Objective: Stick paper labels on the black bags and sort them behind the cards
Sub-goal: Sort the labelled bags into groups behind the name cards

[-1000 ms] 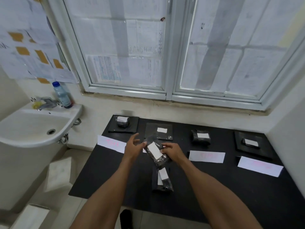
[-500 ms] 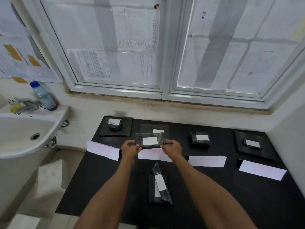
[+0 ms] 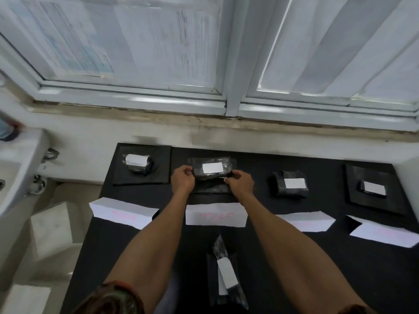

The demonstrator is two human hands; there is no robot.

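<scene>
I hold a black bag (image 3: 212, 169) with a white paper label between both hands, low over the table behind the second white card (image 3: 215, 215). My left hand (image 3: 182, 179) pinches its left end and my right hand (image 3: 240, 182) pinches its right end. Labelled black bags lie behind the other cards: one at far left (image 3: 137, 164), one right of centre (image 3: 288, 183), one at far right (image 3: 371, 188). Near the front edge lies another black bag (image 3: 224, 271) with a label strip.
White cards stand in a row on the black table (image 3: 317, 268): left (image 3: 122, 213), right of centre (image 3: 305, 220), far right (image 3: 383, 232). A white sink (image 3: 15, 168) is at the left. The window sill and wall run close behind the table.
Both hands took the labelled bag by its ends, turned it level and carried it forward past the second card, lowering it toward the table there. The view has tilted down and closer.
</scene>
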